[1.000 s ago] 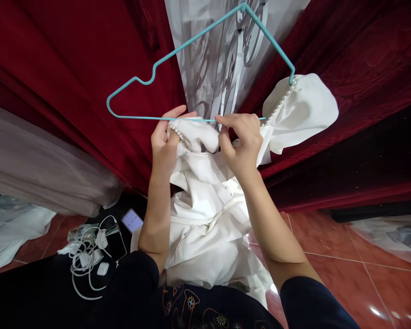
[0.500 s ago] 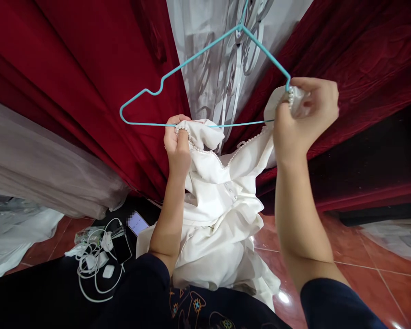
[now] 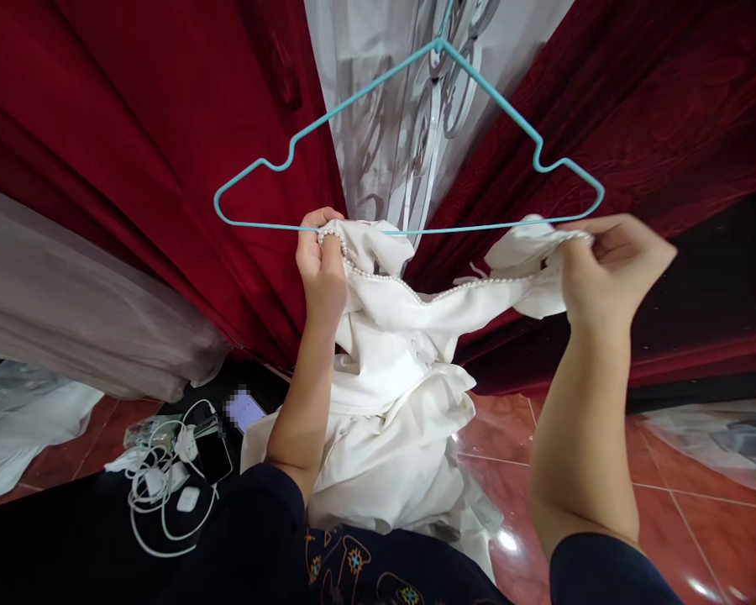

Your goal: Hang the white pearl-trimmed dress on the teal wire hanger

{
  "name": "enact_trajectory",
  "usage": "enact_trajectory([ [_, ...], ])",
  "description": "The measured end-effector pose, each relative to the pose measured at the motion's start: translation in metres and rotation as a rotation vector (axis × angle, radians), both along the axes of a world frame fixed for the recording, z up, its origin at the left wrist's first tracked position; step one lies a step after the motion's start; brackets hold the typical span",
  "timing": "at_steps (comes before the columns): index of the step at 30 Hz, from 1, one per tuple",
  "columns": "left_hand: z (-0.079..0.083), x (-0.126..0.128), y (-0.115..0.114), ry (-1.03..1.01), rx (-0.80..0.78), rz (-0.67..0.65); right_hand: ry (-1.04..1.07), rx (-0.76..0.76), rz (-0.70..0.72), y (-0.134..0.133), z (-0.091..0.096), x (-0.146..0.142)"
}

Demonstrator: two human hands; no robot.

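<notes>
A white dress (image 3: 384,361) with a pearl-beaded neckline hangs in front of me, its skirt falling towards my lap. My left hand (image 3: 320,260) is closed on the beaded left shoulder edge, right by the bottom bar of a turquoise hanger (image 3: 459,229). On the other side my right hand (image 3: 614,265) pinches the beaded edge near the other shoulder and stretches it outward, just below the hanger's right end. The hanger's hook runs out of the top of the picture, and both its notched ends are bare.
Red curtains (image 3: 144,168) hang on both sides of a white ornate metal frame (image 3: 425,143). At lower left, a black surface holds a lit phone (image 3: 244,410), tangled white cables (image 3: 144,496), a dark phone (image 3: 215,458) and a white earbud case (image 3: 188,499). Red floor tiles (image 3: 497,424) show below.
My right hand has moved right and down, drawing the dress shoulder off the hanger's right end, which now shows whole. The neckline is stretched wider. My left hand has barely moved.
</notes>
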State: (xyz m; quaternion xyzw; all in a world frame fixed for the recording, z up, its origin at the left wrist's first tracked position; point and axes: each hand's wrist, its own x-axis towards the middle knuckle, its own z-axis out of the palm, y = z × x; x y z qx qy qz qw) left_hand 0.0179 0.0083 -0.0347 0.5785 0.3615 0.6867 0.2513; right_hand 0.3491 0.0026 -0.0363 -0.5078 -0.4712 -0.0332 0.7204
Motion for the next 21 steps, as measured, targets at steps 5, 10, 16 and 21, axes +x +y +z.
enact_trajectory([
  [5,-0.002,0.011,-0.004,0.069,-0.025,0.051,-0.363,0.108,0.358,-0.046,0.017,-0.056],
  [10,0.003,0.016,-0.008,-0.03,-0.052,-0.011,-0.381,0.005,0.486,-0.035,0.027,-0.099],
  [16,-0.005,-0.009,-0.022,-0.152,-0.131,-0.031,-0.23,0.146,0.423,-0.025,0.009,-0.104],
  [21,-0.017,-0.07,-0.008,-0.174,-0.056,0.376,-0.233,0.176,0.413,-0.027,0.011,-0.102],
])
